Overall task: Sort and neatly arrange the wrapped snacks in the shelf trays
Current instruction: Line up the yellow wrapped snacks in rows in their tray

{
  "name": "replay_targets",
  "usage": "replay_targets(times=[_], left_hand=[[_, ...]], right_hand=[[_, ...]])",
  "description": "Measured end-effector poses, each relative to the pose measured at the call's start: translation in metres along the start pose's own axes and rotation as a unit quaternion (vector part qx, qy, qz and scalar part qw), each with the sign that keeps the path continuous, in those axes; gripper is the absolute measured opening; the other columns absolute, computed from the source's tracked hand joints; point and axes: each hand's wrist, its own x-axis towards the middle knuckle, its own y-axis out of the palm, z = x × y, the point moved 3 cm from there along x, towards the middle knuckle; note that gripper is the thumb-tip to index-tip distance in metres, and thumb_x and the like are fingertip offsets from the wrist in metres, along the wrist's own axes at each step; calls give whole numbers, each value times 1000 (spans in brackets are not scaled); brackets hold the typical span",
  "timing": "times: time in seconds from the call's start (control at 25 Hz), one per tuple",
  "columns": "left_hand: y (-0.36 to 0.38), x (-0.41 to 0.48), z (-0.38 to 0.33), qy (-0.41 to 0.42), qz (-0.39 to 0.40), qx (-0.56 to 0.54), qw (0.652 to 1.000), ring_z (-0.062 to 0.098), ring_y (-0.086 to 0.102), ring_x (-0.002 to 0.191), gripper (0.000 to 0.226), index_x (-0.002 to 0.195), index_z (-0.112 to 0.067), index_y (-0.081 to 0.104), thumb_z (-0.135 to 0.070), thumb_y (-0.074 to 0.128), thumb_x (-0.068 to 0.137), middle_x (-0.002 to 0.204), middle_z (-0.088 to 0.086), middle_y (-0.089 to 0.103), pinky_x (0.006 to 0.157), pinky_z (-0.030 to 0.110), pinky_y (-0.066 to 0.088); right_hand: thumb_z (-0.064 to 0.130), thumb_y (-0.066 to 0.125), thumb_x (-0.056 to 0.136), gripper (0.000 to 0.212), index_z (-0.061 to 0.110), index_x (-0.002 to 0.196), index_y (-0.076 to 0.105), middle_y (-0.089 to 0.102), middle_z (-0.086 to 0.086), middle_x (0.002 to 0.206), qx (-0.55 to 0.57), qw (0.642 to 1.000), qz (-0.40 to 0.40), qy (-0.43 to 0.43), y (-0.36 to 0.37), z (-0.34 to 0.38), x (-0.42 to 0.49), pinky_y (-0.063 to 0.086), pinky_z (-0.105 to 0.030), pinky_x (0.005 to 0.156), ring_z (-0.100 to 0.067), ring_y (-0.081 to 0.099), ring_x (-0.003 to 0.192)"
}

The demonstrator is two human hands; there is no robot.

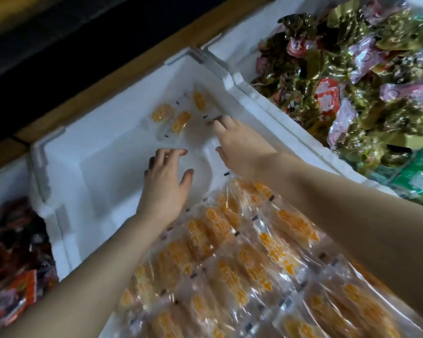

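A white foam tray (103, 152) lies in front of me. Three clear-wrapped orange snacks (178, 120) sit in its far corner. A big pile of the same orange snacks (230, 259) fills the near part of the tray. My left hand (166, 181) reaches into the bare middle of the tray with fingers spread, holding nothing. My right hand (237, 140) stretches toward the far corner, its fingertips just right of the three snacks, fingers straight and holding nothing.
To the right a second foam tray (254, 28) holds a heap of gold, red and pink wrapped snacks (352, 81). A tray at the left (0, 181) holds dark red wrapped snacks (12, 259). A wooden shelf edge (108, 76) runs behind the trays.
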Motion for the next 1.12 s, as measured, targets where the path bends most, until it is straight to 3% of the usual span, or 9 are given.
replay_targets(times=[0.12,0.28,0.48,0.6,0.72,0.92,1.04,1.12], left_hand=[[6,54,18,-14,-7,43,999,28,35,129,52,136,-14,43,-23,62,89,139,8,38,104,41,32],[19,110,24,-49,4,58,997,27,23,139,83,146,-17,28,-37,73,79,152,5,24,110,45,28],[38,147,31,-89,54,111,988,26,9,144,100,151,-20,13,-45,73,75,158,7,10,116,46,16],[40,159,36,-125,52,87,987,31,12,143,94,149,-19,18,-42,72,77,155,11,16,115,48,16],[39,158,35,-126,25,93,987,35,24,133,76,141,-14,35,-39,70,79,142,16,29,110,48,28],[41,138,18,-122,21,92,988,35,27,126,58,134,-15,44,-34,67,84,137,15,32,104,41,30],[45,119,13,-87,44,79,992,32,30,118,52,131,-22,47,-37,65,85,131,12,37,100,41,36],[46,107,9,-73,46,111,990,30,35,114,45,128,-26,48,-41,59,87,126,8,43,93,43,40]], right_hand=[[8,45,93,67,12,149,7,8,-10,155,-11,998,49,43,25,-7,49,25,-36,109,-31,15,140],[8,36,95,70,21,150,-5,-10,-6,157,54,990,102,81,39,-19,76,13,-46,116,-37,-4,143],[39,31,100,61,29,149,-3,-17,-8,156,-21,992,100,76,55,-15,96,10,-50,114,-41,-1,141],[32,28,101,54,24,151,8,-21,-4,155,-48,994,55,81,61,-13,99,12,-50,112,-37,0,141],[26,32,99,50,22,148,22,-14,-2,157,-26,996,35,76,53,-16,98,15,-45,112,-33,5,142],[17,30,99,44,13,143,31,26,-8,150,-11,994,88,64,30,-20,78,22,-36,109,-32,21,138],[15,32,99,43,14,142,31,32,-11,142,-23,996,54,62,19,-16,66,34,-33,91,-29,35,128],[17,37,98,48,13,144,23,28,-11,141,4,998,1,61,12,-14,71,34,-29,84,-28,35,126]])
